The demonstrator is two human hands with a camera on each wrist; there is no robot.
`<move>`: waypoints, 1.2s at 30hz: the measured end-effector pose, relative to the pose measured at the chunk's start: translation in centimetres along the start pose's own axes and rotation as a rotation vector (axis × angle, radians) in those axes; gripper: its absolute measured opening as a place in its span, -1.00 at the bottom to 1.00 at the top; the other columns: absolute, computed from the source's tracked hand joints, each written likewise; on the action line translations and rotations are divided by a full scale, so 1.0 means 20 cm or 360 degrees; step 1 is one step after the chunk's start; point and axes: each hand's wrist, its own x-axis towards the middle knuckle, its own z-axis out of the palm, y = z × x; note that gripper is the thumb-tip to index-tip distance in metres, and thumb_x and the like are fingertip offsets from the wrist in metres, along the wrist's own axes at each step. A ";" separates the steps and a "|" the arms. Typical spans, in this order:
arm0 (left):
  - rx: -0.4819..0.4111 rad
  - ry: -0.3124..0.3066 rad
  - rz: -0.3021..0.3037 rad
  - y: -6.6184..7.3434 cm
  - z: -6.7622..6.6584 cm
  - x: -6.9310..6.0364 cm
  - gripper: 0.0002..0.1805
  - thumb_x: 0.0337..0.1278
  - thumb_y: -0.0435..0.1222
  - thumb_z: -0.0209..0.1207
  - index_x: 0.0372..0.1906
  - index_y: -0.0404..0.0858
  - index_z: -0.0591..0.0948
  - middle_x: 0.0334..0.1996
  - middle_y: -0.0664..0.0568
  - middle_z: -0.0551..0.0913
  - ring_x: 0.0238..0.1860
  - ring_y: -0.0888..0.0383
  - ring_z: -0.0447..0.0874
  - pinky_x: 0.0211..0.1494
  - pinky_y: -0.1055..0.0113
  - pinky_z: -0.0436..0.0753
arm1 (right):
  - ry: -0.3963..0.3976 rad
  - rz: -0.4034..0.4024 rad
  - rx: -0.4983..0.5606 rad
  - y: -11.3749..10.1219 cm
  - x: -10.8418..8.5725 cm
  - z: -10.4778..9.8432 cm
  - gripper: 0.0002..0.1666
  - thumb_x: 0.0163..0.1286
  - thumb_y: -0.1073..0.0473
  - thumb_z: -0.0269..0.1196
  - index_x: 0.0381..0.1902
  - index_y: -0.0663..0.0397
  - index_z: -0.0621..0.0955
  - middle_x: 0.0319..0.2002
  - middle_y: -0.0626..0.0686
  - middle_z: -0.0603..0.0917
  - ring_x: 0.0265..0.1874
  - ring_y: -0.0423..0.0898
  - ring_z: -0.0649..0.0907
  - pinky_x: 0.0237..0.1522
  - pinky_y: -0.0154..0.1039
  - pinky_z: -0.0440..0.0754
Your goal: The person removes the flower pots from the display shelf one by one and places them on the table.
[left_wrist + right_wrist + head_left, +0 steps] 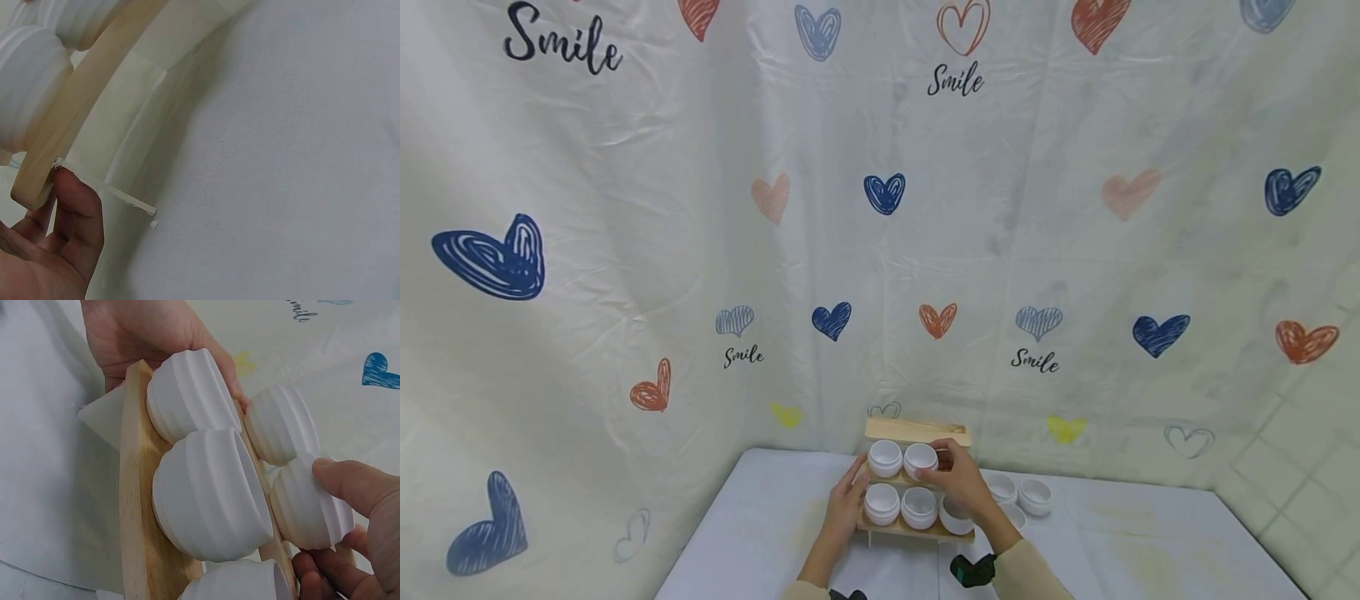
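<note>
A tiered wooden rack (916,432) with white ridged cups stands on the table. My right hand (958,479) holds a white cup (920,460) on the middle tier, the thumb on its near side and the fingers at the far side, as the right wrist view shows. Beside it on that tier sits another cup (884,458). Three cups line the front tier, among them a middle one (209,494). At the rack's left end my left hand (844,507) grips the edge of the front wooden board (75,106), thumb close to a thin pale support strip (128,199).
Several more white cups (1036,497) are grouped on the table right of the rack, partly behind my right forearm. A white cloth covers the table (1120,542). Behind it hangs a curtain (977,242) printed with hearts.
</note>
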 end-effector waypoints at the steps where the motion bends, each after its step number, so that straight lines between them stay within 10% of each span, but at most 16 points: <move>1: 0.0000 0.0000 -0.0006 0.00 0.00 0.00 -0.39 0.51 0.09 0.03 0.54 0.02 0.36 0.57 -0.11 0.28 0.61 -0.28 0.09 0.61 -0.30 0.12 | 0.0002 0.0006 -0.0001 0.00 0.00 0.00 -0.30 0.16 0.11 0.56 0.19 0.14 0.52 0.08 0.18 0.68 -0.03 -0.02 0.64 -0.06 -0.16 0.73; 36: 0.0001 0.0047 -0.0018 0.00 0.01 0.00 -0.39 0.53 0.03 0.03 0.55 -0.03 0.35 0.57 -0.12 0.28 0.60 -0.29 0.10 0.61 -0.31 0.12 | 0.0026 0.0004 0.0094 -0.01 -0.02 -0.04 -0.30 0.14 0.13 0.57 0.19 0.16 0.54 0.08 0.16 0.69 0.01 -0.01 0.68 0.08 -0.07 0.73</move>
